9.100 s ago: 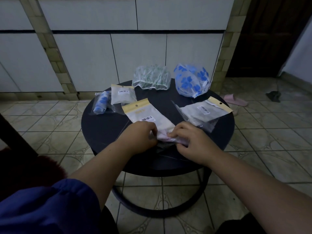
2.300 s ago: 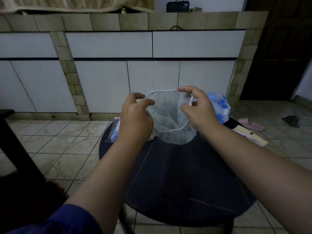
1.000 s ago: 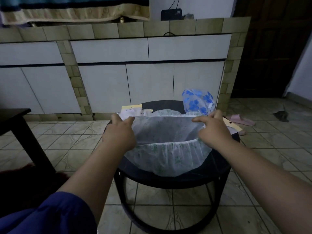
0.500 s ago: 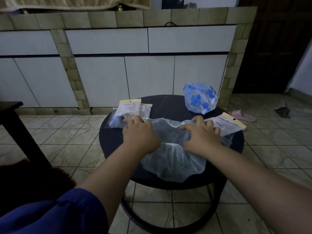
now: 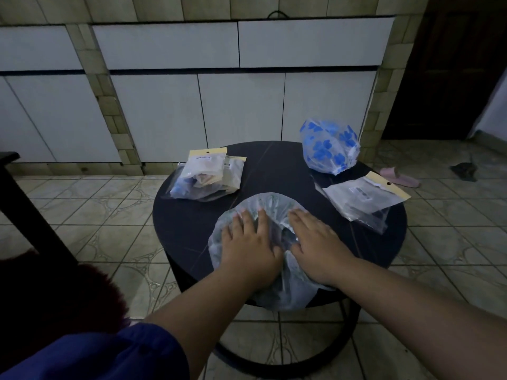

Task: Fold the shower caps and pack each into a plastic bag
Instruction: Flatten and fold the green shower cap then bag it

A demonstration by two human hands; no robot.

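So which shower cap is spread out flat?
The green-patterned cap under both hands, left hand and right hand; the blue-flowered cap sits bunched at the table's far edge.

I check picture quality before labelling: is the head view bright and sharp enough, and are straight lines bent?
Head view: dim and bluish; the green-print shower cap under both flat hands is hard to read, while the blue-flower cap stays clear. Head view: the wide angle bows the cabinet lines. No strong glare or motion blur.

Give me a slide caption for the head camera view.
Both hands flatten a clear shower cap on a round table.
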